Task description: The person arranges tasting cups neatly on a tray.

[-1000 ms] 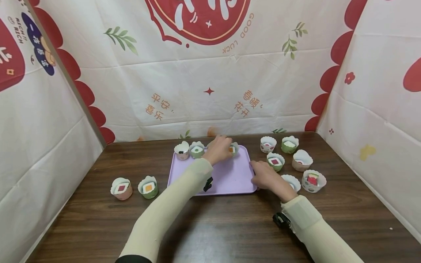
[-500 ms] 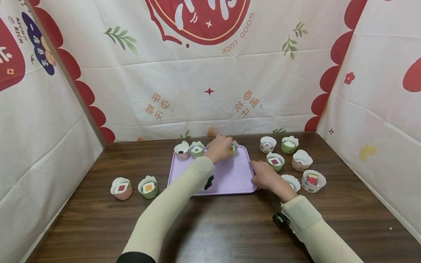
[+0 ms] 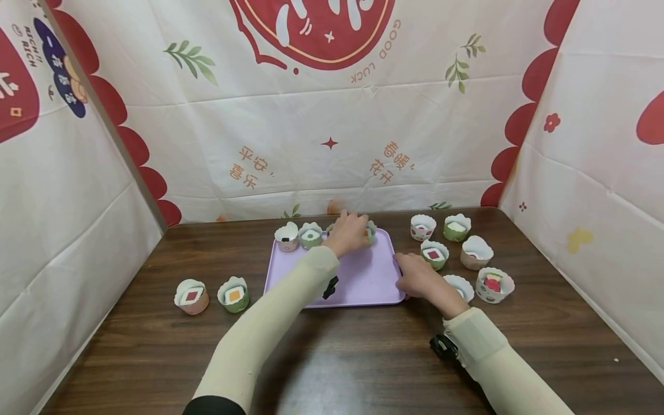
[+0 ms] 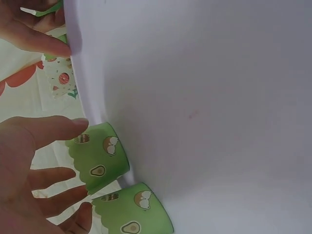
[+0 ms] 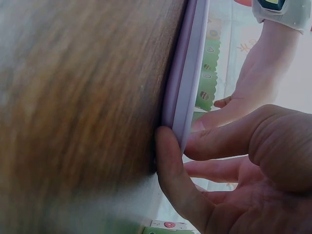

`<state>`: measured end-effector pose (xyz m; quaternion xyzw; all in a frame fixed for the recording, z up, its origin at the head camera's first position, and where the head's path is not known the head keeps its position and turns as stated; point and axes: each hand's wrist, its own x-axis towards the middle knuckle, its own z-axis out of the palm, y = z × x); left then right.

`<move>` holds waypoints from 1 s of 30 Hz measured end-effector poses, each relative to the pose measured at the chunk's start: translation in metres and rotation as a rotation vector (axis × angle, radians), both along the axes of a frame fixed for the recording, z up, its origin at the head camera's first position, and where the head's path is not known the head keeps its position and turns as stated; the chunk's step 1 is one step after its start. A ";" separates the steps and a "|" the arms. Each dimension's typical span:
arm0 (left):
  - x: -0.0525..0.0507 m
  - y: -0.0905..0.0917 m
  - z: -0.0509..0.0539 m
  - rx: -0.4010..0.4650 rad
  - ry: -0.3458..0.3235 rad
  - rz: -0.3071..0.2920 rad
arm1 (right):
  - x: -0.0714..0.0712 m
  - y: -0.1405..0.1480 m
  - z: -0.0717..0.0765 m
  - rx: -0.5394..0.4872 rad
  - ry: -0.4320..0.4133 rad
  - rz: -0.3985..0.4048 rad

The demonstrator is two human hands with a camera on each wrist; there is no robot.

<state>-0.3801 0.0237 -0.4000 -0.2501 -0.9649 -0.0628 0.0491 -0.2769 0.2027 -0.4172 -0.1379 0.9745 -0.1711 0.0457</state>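
My left hand (image 3: 350, 235) is over the far edge of the lilac tray (image 3: 370, 282). In the left wrist view its thumb touches the rim of a green paper cake cup (image 4: 100, 156) and its fingers bend around the near side. Another green cup (image 4: 139, 214) stands close by. My right hand (image 3: 415, 275) pinches the tray's right side between thumb and fingers, as the right wrist view shows. Along the tray's far edge are a pink cup (image 3: 287, 237), a green cup (image 3: 310, 236) and a cup with an orange square (image 3: 369, 231). My left hand hides part of this row.
On the wooden table (image 3: 332, 357), a pink cup (image 3: 191, 297) and a green cup (image 3: 233, 295) stand left of the tray. Several filled cups stand at right, among them one with a red piece (image 3: 494, 285). A printed cloth (image 3: 332, 115) hangs behind.
My left hand has shifted very slightly to the right at the row of cups. The right hand and the tray stay where they were.
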 end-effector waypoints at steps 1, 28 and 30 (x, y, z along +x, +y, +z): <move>0.001 0.000 0.001 0.007 0.003 -0.002 | 0.000 0.000 0.000 0.000 0.001 0.000; 0.054 -0.098 0.018 0.418 0.002 0.009 | 0.001 -0.002 0.002 0.009 -0.019 -0.015; 0.058 -0.111 0.017 0.458 0.017 0.022 | 0.000 -0.001 0.001 0.007 -0.020 -0.014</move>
